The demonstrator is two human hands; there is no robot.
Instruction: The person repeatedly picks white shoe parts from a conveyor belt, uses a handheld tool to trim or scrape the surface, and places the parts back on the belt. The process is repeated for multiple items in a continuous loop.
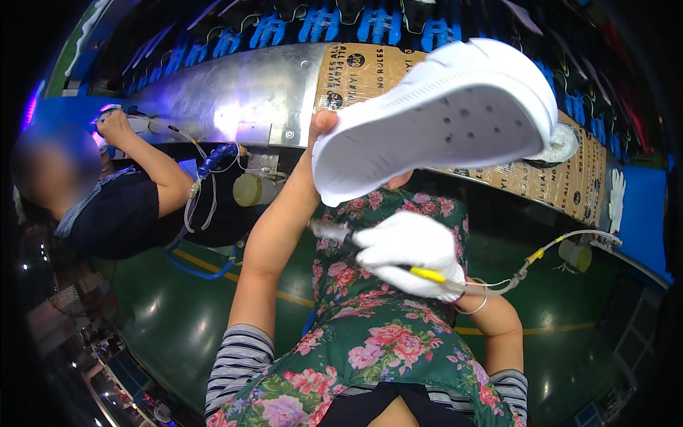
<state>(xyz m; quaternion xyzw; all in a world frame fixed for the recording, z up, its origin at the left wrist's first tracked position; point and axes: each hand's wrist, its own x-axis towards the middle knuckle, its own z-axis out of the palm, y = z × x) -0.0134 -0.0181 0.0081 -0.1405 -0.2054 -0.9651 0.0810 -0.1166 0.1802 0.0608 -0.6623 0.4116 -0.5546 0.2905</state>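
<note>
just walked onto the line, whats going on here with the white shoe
A person in a floral apron holds up a white clog-style shoe, sole toward the camera, with the bare left hand gripping its heel end. The gloved right hand holds a slim metal-tipped tool on a thin hose just below the shoe, tip not touching it. To the left, a co-worker reaches up to the metal conveyor.

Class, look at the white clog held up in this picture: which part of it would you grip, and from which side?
Grip the white clog at its narrow heel end, from the left, as the left hand does. Its sole faces the camera and the toe juts up right, leaving the heel rim nearest.
</note>
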